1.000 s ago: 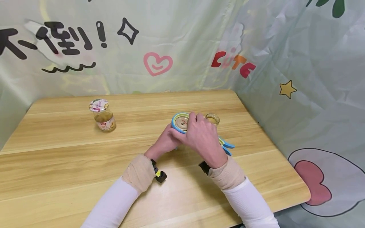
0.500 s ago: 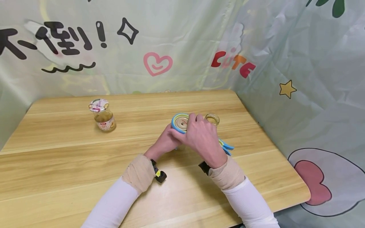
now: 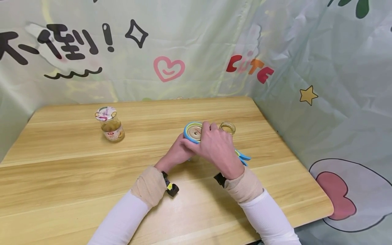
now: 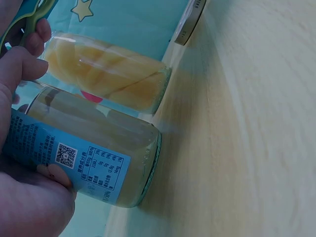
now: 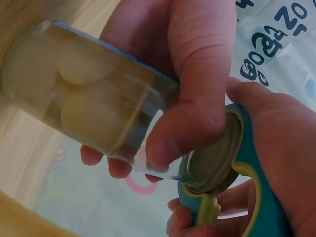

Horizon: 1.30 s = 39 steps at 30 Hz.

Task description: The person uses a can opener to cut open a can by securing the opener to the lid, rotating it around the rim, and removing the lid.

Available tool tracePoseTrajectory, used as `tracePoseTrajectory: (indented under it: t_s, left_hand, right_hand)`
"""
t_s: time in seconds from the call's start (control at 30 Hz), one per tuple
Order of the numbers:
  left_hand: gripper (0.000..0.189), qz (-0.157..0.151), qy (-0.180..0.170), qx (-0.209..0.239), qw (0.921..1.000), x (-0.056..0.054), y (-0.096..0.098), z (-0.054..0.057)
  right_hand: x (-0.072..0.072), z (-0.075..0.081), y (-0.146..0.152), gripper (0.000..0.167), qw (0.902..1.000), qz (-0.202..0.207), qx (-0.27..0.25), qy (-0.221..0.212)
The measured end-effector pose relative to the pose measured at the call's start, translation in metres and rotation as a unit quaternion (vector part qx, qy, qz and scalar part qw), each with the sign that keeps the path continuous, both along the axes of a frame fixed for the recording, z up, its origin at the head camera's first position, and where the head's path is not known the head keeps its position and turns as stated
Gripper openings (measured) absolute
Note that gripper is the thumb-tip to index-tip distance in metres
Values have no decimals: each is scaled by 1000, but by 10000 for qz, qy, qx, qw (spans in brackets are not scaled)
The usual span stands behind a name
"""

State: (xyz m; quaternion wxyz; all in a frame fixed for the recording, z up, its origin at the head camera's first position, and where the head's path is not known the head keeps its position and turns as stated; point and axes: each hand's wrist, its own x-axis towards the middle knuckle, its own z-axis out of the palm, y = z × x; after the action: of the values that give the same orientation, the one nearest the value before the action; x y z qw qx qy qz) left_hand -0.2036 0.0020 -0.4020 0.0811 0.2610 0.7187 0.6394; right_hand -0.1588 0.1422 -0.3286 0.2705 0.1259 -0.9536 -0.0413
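Note:
My left hand (image 4: 29,197) wraps around a glass jar of fruit (image 5: 84,84) with a blue label, seen in both wrist views. A gold metal lid (image 3: 194,132) still covers the jar's mouth. Around that lid sits a blue and yellow-green jar opener (image 5: 264,187), its ring encircling the rim. My right hand (image 3: 215,146) grips the opener from above, fingers curled round it, and its handle ends (image 3: 243,157) stick out to the right. In the head view my hands hide most of the jar.
Behind my right hand stands a glass jar without a lid (image 3: 228,128); the left wrist view shows a jar of yellow fruit pieces (image 4: 106,71) beside the held one. Past it lies a gold lid (image 4: 190,22). A jar with a patterned top (image 3: 110,124) stands at the left.
The opener's handles have shifted very slightly to the left. Both hands keep their hold at the same spot.

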Motion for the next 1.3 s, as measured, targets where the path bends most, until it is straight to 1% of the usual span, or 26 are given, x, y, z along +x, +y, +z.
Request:
tracePoseTrajectory:
  t_s: [0.13, 0.27, 0.4, 0.47, 0.63, 0.83, 1.1, 1.3]
  left_hand:
    - [64, -51, 50, 38, 10000, 0, 0, -1]
    - [64, -114, 46, 131, 9998, 0, -1, -1]
    - [67, -91, -23, 163, 9998, 0, -3, -2]
    - [67, -93, -28, 178, 9998, 1, -4, -3]
    - [65, -155, 128, 230, 9995, 1, -1, -3]
    - [66, -94, 242, 233, 9994, -1, -1, -2]
    - [69, -241, 266, 176, 9992, -2, -3, -2]
    - [68, -465, 219, 264, 9983, -2, -4, -3]
  right_hand:
    - [1, 0, 0, 81, 10000, 8, 17, 0]
    - [2, 3, 1, 81, 9998, 17, 17, -220]
    - [1, 4, 1, 81, 9990, 60, 2, -434]
    - [1, 3, 1, 81, 9990, 93, 5, -436]
    - [1, 1, 4, 80, 9993, 157, -31, -343]
    - [-2, 2, 7, 78, 9988, 403, -26, -289]
    - [-5, 3, 11, 76, 9973, 547, 148, -460]
    - [-3, 5, 15, 72, 9957, 733, 259, -493]
